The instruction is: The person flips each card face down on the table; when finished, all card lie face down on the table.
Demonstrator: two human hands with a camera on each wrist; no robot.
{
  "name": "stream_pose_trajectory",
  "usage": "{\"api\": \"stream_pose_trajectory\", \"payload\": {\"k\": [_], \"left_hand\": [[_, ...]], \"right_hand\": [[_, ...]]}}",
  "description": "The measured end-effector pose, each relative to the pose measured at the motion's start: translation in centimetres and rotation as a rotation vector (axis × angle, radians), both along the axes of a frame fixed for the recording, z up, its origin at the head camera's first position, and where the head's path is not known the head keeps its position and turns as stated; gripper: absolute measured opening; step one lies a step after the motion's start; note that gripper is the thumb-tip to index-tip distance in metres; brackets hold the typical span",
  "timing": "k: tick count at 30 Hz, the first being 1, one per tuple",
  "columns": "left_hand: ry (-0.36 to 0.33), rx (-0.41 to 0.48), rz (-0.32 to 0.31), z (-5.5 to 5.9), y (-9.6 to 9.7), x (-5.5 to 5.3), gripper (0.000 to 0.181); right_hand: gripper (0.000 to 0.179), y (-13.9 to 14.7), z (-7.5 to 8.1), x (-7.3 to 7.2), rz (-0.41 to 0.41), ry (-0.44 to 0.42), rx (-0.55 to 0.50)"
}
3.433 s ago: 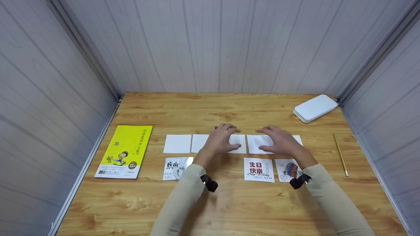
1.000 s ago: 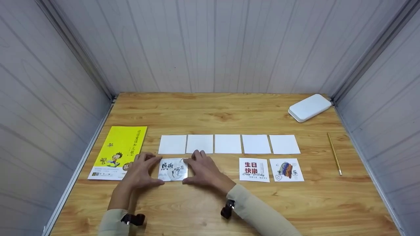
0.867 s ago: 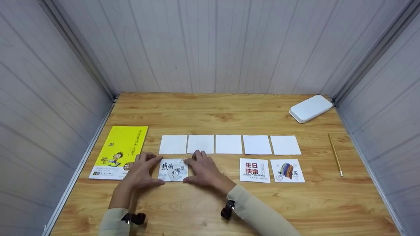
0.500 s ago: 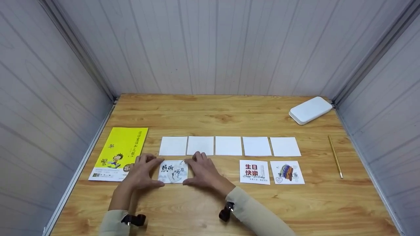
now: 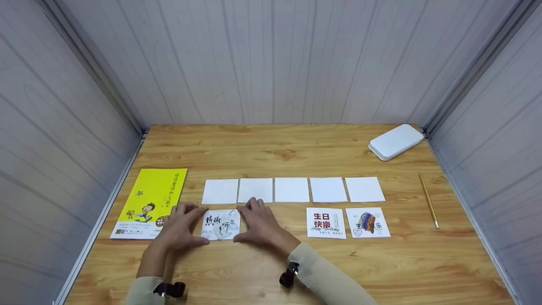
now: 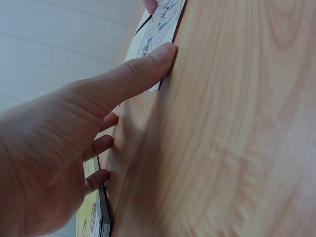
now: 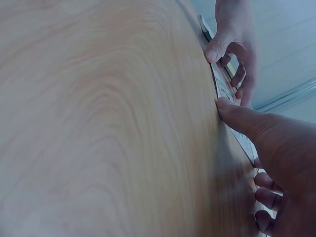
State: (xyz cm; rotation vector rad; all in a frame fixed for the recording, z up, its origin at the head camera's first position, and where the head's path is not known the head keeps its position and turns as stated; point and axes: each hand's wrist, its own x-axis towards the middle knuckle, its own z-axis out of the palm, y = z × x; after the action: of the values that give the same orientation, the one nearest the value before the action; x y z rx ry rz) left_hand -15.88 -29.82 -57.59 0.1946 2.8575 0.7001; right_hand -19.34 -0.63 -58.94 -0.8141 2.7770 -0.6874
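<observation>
A square card (image 5: 221, 228) with black brush lettering and a grey drawing lies flat on the wooden table at the lower left of the card rows. My left hand (image 5: 178, 228) is at its left side, thumb and forefinger spread to the two left corners. The right hand (image 5: 260, 223) mirrors this at the right corners. In the left wrist view the left thumb (image 6: 136, 71) lies straight at the card's near corner; the other fingers rest on the table. The right wrist view shows the right thumb (image 7: 244, 118) along the card's near edge, overlapping part of it.
Several blank white cards (image 5: 291, 189) form a row behind. To the right lie a card with red lettering (image 5: 325, 223) and one with a colourful picture (image 5: 367, 223). A yellow book (image 5: 156, 192) is left, a pencil (image 5: 429, 201) and white case (image 5: 396, 142) right.
Both hands have moved from over the blank row to the brush-lettered card at lower left. During the last second they have stayed at its corners, with only a slight shift of the head view.
</observation>
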Motion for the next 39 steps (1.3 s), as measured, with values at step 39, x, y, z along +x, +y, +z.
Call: {"api": "stream_pose_trajectory", "payload": {"k": [39], "left_hand": [[-0.117, 0.295, 0.013, 2.3, 0.1, 0.6, 0.102]], "right_hand": [[0.09, -0.7, 0.1, 0.4, 0.024, 0.06, 0.06]]}}
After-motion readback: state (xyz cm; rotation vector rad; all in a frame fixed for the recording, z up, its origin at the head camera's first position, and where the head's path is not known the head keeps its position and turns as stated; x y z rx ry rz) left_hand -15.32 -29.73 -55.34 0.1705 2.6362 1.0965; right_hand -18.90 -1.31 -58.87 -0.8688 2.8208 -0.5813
